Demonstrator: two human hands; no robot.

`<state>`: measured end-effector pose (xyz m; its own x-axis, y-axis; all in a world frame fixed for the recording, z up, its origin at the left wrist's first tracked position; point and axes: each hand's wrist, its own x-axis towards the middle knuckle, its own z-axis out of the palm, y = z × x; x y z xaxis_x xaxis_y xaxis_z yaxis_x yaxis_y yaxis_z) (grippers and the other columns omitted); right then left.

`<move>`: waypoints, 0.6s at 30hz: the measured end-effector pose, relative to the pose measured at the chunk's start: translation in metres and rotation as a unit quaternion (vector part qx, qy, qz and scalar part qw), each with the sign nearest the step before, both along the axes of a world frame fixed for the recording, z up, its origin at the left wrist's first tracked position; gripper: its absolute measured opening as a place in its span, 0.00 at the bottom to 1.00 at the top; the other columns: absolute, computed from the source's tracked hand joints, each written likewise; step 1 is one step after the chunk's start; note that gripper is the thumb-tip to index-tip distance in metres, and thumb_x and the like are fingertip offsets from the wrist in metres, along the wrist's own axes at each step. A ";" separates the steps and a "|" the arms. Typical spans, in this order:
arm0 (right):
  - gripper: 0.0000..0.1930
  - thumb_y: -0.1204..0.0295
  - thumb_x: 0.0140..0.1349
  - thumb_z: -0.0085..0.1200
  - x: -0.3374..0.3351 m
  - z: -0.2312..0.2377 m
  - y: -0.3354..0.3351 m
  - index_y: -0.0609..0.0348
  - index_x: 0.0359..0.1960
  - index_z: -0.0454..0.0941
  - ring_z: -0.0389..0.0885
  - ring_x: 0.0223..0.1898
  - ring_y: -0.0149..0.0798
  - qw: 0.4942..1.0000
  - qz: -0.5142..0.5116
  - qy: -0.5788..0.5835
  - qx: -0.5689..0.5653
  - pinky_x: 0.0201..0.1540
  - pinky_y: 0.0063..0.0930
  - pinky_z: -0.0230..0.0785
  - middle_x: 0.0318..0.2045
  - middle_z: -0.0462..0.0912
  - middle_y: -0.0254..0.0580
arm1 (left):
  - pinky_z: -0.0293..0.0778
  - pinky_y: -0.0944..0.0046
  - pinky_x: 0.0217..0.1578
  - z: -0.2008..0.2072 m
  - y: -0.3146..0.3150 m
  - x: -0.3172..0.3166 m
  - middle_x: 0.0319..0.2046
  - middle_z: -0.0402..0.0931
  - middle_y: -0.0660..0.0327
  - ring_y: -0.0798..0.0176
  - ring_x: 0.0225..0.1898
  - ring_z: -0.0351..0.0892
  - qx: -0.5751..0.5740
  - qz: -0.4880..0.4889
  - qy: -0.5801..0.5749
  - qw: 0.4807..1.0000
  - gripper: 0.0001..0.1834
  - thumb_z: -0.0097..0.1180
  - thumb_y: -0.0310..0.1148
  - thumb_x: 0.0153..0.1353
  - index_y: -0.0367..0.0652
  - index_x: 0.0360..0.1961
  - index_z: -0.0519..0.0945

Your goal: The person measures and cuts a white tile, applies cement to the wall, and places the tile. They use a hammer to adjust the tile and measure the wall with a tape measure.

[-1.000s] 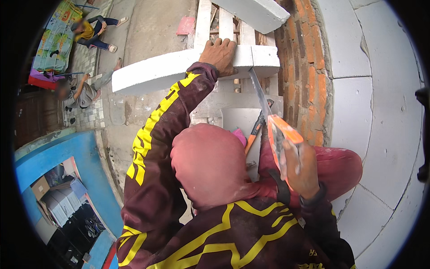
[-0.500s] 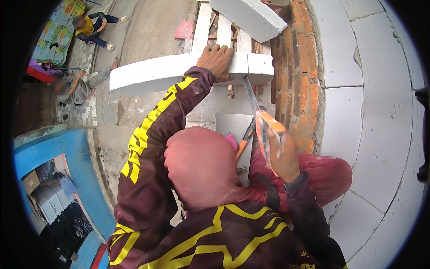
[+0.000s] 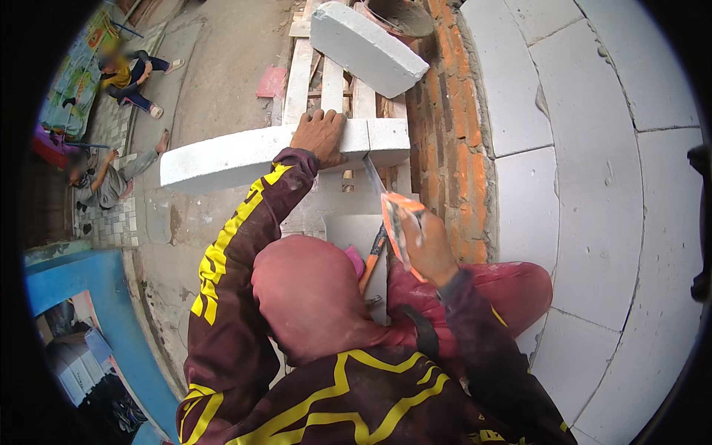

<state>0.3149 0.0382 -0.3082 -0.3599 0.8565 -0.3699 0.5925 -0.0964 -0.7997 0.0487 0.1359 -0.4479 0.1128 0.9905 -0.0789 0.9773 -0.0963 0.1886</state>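
Observation:
A long white lightweight concrete block [image 3: 230, 156] lies crosswise over wooden slats [image 3: 300, 81], its left part reaching out past them. My left hand [image 3: 320, 139] grips it from above, fingers over the far edge, just left of a thin cut line. In my right hand [image 3: 432, 248] is the orange-and-black handle of a handsaw [image 3: 376, 178]. The blade's far end meets the near face of the block at the cut, close to the block's right end. How deep the blade sits is hidden.
Another white block [image 3: 367, 48] rests askew on the slats, near a bucket [image 3: 400, 16]. A brick course [image 3: 452, 148] and white block wall [image 3: 593, 170] run along the right. An orange-handled tool [image 3: 373, 259] lies by my knee. Two people [image 3: 133, 74] sit far left.
The whole view has shifted, so the scene sits lower and further left. The saw has slid slightly forward toward the block; my left hand keeps its place on it.

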 end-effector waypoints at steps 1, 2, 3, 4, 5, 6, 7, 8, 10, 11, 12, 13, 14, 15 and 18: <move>0.19 0.61 0.75 0.50 -0.026 -0.024 0.036 0.71 0.42 0.77 0.78 0.15 0.40 0.998 -0.029 0.017 -0.048 0.18 0.35 0.72 0.19 0.77 0.45 | 0.68 0.49 0.57 0.005 -0.001 0.000 0.54 0.75 0.55 0.53 0.59 0.73 0.007 0.000 0.006 1.000 0.48 0.76 0.58 0.43 0.43 0.61 0.71; 0.21 0.58 0.76 0.50 -0.038 -0.038 0.053 0.65 0.30 0.73 0.75 0.13 0.33 0.996 -0.046 0.016 -0.070 0.17 0.30 0.67 0.15 0.72 0.38 | 0.68 0.49 0.59 0.010 0.000 0.001 0.55 0.75 0.55 0.52 0.60 0.72 -0.020 0.013 0.011 1.000 0.48 0.76 0.58 0.43 0.43 0.62 0.71; 0.20 0.58 0.76 0.50 -0.046 -0.045 0.058 0.66 0.33 0.75 0.76 0.13 0.33 0.998 -0.043 0.004 -0.046 0.17 0.30 0.68 0.16 0.74 0.39 | 0.67 0.48 0.61 0.013 -0.003 0.003 0.56 0.74 0.54 0.51 0.60 0.72 -0.010 0.019 0.003 1.000 0.48 0.76 0.58 0.43 0.43 0.61 0.72; 0.20 0.57 0.75 0.51 -0.046 -0.045 0.049 0.66 0.37 0.76 0.76 0.14 0.34 0.998 -0.054 0.001 -0.032 0.18 0.31 0.68 0.17 0.75 0.40 | 0.67 0.47 0.61 0.017 0.001 0.002 0.56 0.74 0.54 0.51 0.61 0.72 -0.004 0.020 -0.004 1.000 0.48 0.76 0.58 0.43 0.44 0.62 0.72; 0.20 0.57 0.75 0.52 -0.037 -0.035 0.024 0.67 0.40 0.78 0.77 0.14 0.34 0.996 -0.067 -0.010 -0.060 0.19 0.31 0.69 0.19 0.76 0.42 | 0.67 0.47 0.61 0.016 -0.001 0.004 0.56 0.74 0.54 0.51 0.61 0.71 -0.024 0.018 -0.010 1.000 0.48 0.76 0.57 0.43 0.44 0.62 0.72; 0.22 0.59 0.73 0.53 -0.025 -0.016 -0.002 0.72 0.52 0.75 0.86 0.31 0.61 0.994 -0.009 -0.063 0.087 0.35 0.49 0.77 0.29 0.83 0.62 | 0.67 0.47 0.61 0.016 0.001 0.003 0.55 0.74 0.54 0.51 0.62 0.70 -0.036 0.016 0.004 0.999 0.48 0.76 0.57 0.43 0.43 0.62 0.71; 0.21 0.63 0.72 0.53 -0.003 0.008 -0.033 0.70 0.57 0.73 0.85 0.42 0.66 0.998 -0.024 -0.051 0.026 0.45 0.49 0.76 0.37 0.84 0.65 | 0.67 0.48 0.60 0.013 0.000 0.004 0.56 0.73 0.55 0.52 0.62 0.70 -0.024 0.020 0.010 0.999 0.48 0.76 0.57 0.44 0.43 0.62 0.71; 0.21 0.66 0.72 0.53 0.021 0.034 -0.062 0.69 0.60 0.72 0.85 0.44 0.64 0.999 -0.034 -0.005 -0.023 0.47 0.46 0.76 0.39 0.84 0.64 | 0.67 0.48 0.60 0.010 0.001 0.004 0.56 0.73 0.55 0.52 0.61 0.70 -0.028 0.018 0.010 0.999 0.48 0.76 0.57 0.44 0.43 0.62 0.71; 0.21 0.70 0.72 0.53 0.045 0.061 -0.098 0.67 0.64 0.71 0.85 0.47 0.62 0.992 -0.090 0.005 -0.085 0.48 0.42 0.76 0.42 0.84 0.62 | 0.67 0.48 0.60 0.003 0.001 0.005 0.56 0.73 0.55 0.52 0.60 0.71 -0.040 0.021 0.007 0.999 0.48 0.76 0.57 0.44 0.43 0.62 0.70; 0.21 0.70 0.73 0.52 0.046 0.060 -0.095 0.67 0.63 0.72 0.86 0.45 0.59 0.998 -0.043 0.048 0.004 0.47 0.42 0.76 0.41 0.85 0.61 | 0.67 0.47 0.60 0.001 0.001 0.004 0.56 0.73 0.55 0.52 0.60 0.71 -0.040 0.022 0.008 0.999 0.48 0.76 0.57 0.45 0.43 0.63 0.70; 0.20 0.69 0.73 0.52 0.036 0.049 -0.080 0.67 0.62 0.73 0.87 0.44 0.57 0.995 -0.020 0.070 0.073 0.46 0.41 0.77 0.40 0.85 0.59 | 0.67 0.47 0.60 0.001 0.001 0.005 0.56 0.73 0.55 0.51 0.60 0.71 -0.012 0.015 0.011 1.000 0.49 0.76 0.57 0.45 0.43 0.63 0.70; 0.20 0.68 0.73 0.52 0.019 0.029 -0.057 0.67 0.61 0.74 0.88 0.42 0.55 0.988 0.007 0.082 0.131 0.45 0.41 0.77 0.39 0.85 0.58 | 0.67 0.47 0.60 0.002 0.002 0.004 0.56 0.73 0.55 0.51 0.60 0.72 -0.040 0.008 0.012 0.999 0.49 0.76 0.57 0.45 0.43 0.63 0.70; 0.18 0.64 0.73 0.53 0.000 -0.001 -0.017 0.70 0.51 0.75 0.87 0.34 0.52 0.999 -0.018 0.002 0.030 0.38 0.40 0.77 0.31 0.83 0.56 | 0.67 0.47 0.60 0.005 0.001 0.004 0.56 0.73 0.54 0.51 0.60 0.72 -0.041 0.003 0.011 0.999 0.49 0.76 0.58 0.45 0.43 0.64 0.69; 0.20 0.60 0.72 0.53 -0.020 -0.029 0.021 0.72 0.41 0.77 0.87 0.25 0.49 0.998 -0.035 -0.046 -0.030 0.30 0.39 0.78 0.22 0.81 0.53 | 0.66 0.47 0.61 0.009 0.002 0.004 0.56 0.73 0.54 0.51 0.59 0.72 -0.031 0.003 0.015 0.999 0.50 0.75 0.58 0.45 0.43 0.64 0.69; 0.23 0.54 0.74 0.51 -0.045 -0.070 0.060 0.69 0.37 0.76 0.77 0.13 0.40 0.998 -0.032 -0.026 -0.043 0.17 0.36 0.69 0.15 0.74 0.45 | 0.67 0.47 0.61 0.020 0.002 0.004 0.57 0.73 0.55 0.50 0.60 0.72 -0.022 0.017 0.011 1.000 0.50 0.76 0.60 0.44 0.43 0.63 0.70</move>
